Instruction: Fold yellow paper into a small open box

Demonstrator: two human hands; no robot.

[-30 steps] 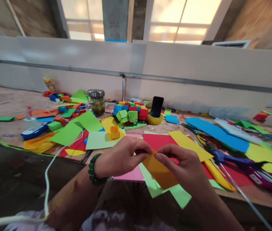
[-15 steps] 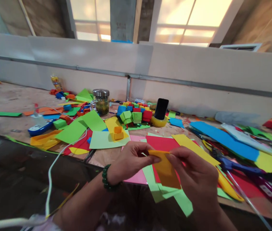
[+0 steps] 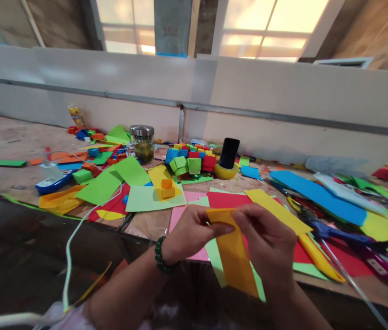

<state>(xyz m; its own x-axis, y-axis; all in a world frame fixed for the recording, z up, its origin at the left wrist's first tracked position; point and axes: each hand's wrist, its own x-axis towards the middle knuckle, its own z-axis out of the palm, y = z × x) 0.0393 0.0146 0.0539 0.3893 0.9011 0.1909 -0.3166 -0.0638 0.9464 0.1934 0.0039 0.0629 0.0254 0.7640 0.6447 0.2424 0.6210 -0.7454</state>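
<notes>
A strip of orange-yellow paper (image 3: pixel 237 256) hangs from both hands just over the front table edge, its top edge folded. My left hand (image 3: pixel 194 231), with a green bead bracelet (image 3: pixel 160 254) on the wrist, pinches the strip's upper left between thumb and fingers. At the upper right corner, my right hand (image 3: pixel 267 238) is closed on the same strip. Behind the strip lie pale green sheets (image 3: pixel 216 256) and a red sheet (image 3: pixel 226 199). A small orange folded paper box (image 3: pixel 167 188) sits beyond my left hand on a yellow sheet.
Behind are several coloured paper cubes (image 3: pixel 194 162), a lidded glass jar (image 3: pixel 143 144) and a phone (image 3: pixel 229 153) propped on a yellow tape roll (image 3: pixel 226 171). Scissors (image 3: pixel 295 205), a blue-handled tool (image 3: pixel 338 236) and a yellow cutter (image 3: pixel 320 261) lie right. A white cable (image 3: pixel 68 256) crosses the left edge.
The orange-yellow strip now shows more of its length, hanging lower and tilted toward me. My right hand has shifted slightly left, and both hands keep their pinch.
</notes>
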